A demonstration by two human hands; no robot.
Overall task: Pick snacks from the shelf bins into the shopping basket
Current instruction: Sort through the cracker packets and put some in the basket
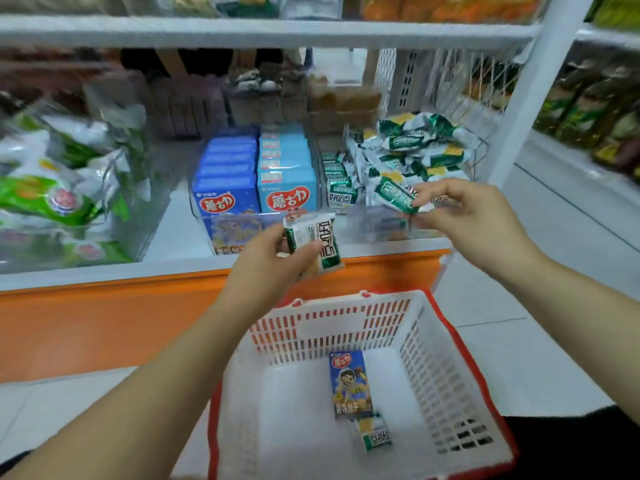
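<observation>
Only the head view here, so one pass. Our left hand [273, 258] sits near dead centre, fingers and thumb curled round a green-and-white snack packet [317, 242], held out in front of the orange shelf edge [104, 323] and above the far rim of the basket. Our right hand [474, 220], out at 2 o'clock, is pinching a second packet [398, 199] by its end, right at the front lip of the packet bin [408, 150]. That bin is heaped and messy.

The white shopping basket [433, 375] is down at 6 o'clock on the floor, with a blue snack box [349, 382] and one green packet [374, 433] lying in it, touching each other.

What could go wrong, as far as we can judge:
- The right-hand pinch is only on the tip of a slick wrapper, so it could slip out on the way down.
- That packet is just beside the pile, so lifting it could drag a neighbour over the low front lip onto the floor.
- The left packet hangs over the basket's far rim rather than its middle; let go now and it may hit the rim and bounce out.

The blue boxes [256, 174] at 11 o'clock and the green bags [59, 188] at 9 o'clock are well apart from both hands.
</observation>
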